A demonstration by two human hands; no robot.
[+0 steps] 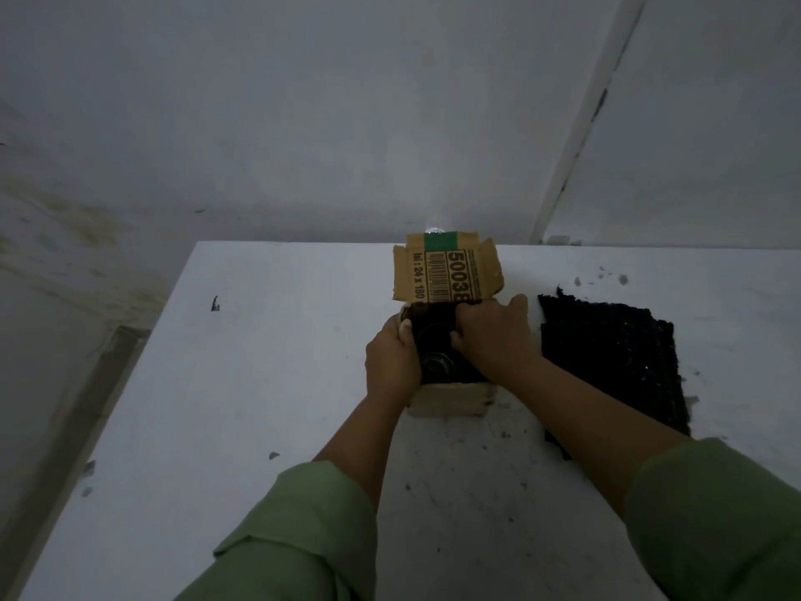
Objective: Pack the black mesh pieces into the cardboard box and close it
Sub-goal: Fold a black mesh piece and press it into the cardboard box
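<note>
A small cardboard box (448,399) stands on the white table, its printed lid flap (446,271) raised at the far side. Black mesh (435,340) fills the box's open top. My left hand (392,362) grips the box's left edge, thumb on the mesh. My right hand (494,336) presses down on the mesh at the right side, fingers curled into it. A stack of black mesh pieces (611,357) lies flat on the table just right of the box, partly under my right forearm.
The white table (260,383) ends at a left edge with floor beyond. A grey wall rises behind the table's far edge. Small dark crumbs are scattered on the table around the box and mesh.
</note>
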